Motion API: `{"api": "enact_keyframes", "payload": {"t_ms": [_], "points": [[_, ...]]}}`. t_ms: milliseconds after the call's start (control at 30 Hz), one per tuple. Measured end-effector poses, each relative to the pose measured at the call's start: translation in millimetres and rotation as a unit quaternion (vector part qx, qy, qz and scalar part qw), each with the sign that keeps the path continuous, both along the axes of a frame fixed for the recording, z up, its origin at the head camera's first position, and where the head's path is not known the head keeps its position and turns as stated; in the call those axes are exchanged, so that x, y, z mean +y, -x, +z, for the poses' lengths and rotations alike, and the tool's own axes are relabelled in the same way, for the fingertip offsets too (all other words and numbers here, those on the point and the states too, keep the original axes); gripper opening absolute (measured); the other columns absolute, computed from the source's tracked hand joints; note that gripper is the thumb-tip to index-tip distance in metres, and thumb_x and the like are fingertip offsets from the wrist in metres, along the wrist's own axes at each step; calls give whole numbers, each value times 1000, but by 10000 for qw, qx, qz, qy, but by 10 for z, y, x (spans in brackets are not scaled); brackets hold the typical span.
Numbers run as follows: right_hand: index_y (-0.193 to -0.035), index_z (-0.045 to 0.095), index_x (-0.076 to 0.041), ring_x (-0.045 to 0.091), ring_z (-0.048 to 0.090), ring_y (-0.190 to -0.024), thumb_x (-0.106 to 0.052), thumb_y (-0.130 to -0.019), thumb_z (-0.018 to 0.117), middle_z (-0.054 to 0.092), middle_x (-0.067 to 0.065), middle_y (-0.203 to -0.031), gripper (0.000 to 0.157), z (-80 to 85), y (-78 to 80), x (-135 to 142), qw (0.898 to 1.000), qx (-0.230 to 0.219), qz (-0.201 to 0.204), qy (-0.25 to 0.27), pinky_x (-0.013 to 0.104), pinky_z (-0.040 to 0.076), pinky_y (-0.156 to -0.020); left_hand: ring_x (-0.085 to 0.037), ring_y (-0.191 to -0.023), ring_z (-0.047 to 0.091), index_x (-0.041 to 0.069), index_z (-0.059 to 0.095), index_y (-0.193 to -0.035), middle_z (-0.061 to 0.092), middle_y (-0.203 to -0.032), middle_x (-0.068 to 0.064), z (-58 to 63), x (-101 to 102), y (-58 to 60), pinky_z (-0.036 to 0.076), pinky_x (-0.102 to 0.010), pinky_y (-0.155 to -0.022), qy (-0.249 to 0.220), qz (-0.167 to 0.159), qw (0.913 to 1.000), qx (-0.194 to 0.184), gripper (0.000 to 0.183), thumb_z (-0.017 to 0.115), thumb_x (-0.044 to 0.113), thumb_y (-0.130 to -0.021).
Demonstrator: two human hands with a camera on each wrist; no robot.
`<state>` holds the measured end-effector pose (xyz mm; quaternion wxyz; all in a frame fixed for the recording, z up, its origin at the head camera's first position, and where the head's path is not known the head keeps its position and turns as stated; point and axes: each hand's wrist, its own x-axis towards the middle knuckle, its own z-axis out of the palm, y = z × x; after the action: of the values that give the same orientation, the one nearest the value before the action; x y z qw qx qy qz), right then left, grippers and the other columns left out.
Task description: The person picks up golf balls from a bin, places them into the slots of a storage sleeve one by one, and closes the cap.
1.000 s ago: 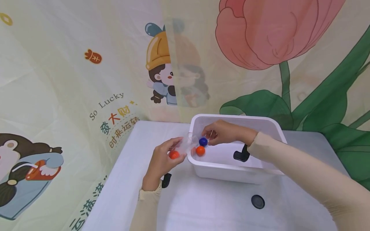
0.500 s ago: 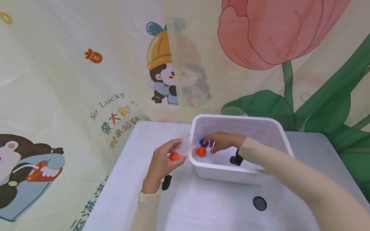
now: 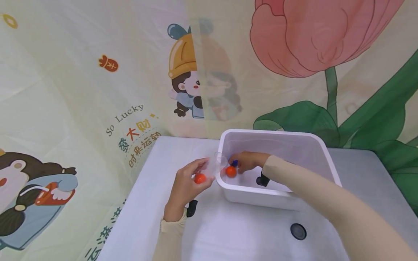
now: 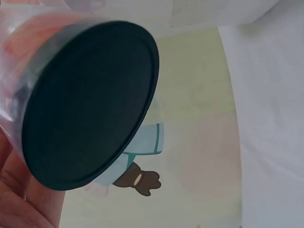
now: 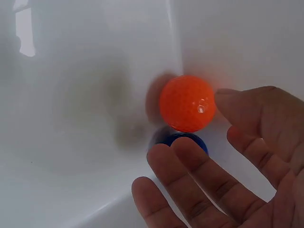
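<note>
Right hand (image 3: 251, 160) reaches down inside the left end of the white tub (image 3: 277, 200), its fingers gently bent and the thumb standing apart from them. Seen from the right wrist, the fingertips overlap the blue ball (image 5: 197, 141), though whether they press on it cannot be told; the thumb tip is at the edge of the loose orange ball (image 5: 187, 103), touching or just beside it. Neither ball is pinched. Both lie close together by the tub's left wall, the orange one nearer.

Left hand (image 3: 185, 185) curls round a clear container (image 3: 214, 165), tilted at the tub's left rim with its clear end to the right. Another orange ball (image 3: 200, 178) shows through its side, and the left wrist view shows its dark end (image 4: 90, 104). A black disc (image 3: 298, 231) lies on the desk (image 3: 248, 232), on the near side of the tub.

Crowding looks like the main risk: a thumb closing on the blue ball could nudge its orange neighbour away or catch both. Smooth, round surfaces could also slip from a shallow fingertip hold. If the container's clear end is open and dips, the ball inside could roll out.
</note>
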<state>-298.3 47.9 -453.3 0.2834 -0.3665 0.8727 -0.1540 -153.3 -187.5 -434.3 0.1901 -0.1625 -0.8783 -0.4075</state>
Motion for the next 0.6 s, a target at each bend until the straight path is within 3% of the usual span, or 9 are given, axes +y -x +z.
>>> {"api": "enact_keyframes", "payload": {"t_ms": [267,433,600], "points": [[-134,58,-20,21,57,-84,-7,-87,71,61,3,-91,50,-208,17,-93,9982,-29,-173,-581,32,45,-75,-19,-101,69,7,67,-124,71,-117,-6,10,0,-17,59,-31,-83,-16,-32,10000,19,54,87,15,-75],[-131,57,-24,23,54,-97,-11,-86,75,57,3,-103,50,-231,-56,-144,9960,-45,-388,-804,40,47,-87,-17,-102,69,7,68,-124,71,-118,-5,16,-10,-26,59,-31,-83,-3,-17,10000,33,54,88,16,-75],[-122,57,-27,24,53,-95,-9,-83,77,54,6,-103,47,-245,-126,-146,9898,-774,-618,-1023,43,50,-85,-14,-103,68,10,68,-125,71,-118,-2,24,-21,-39,58,-30,-84,4,48,10000,-4,54,88,17,-75]]}}
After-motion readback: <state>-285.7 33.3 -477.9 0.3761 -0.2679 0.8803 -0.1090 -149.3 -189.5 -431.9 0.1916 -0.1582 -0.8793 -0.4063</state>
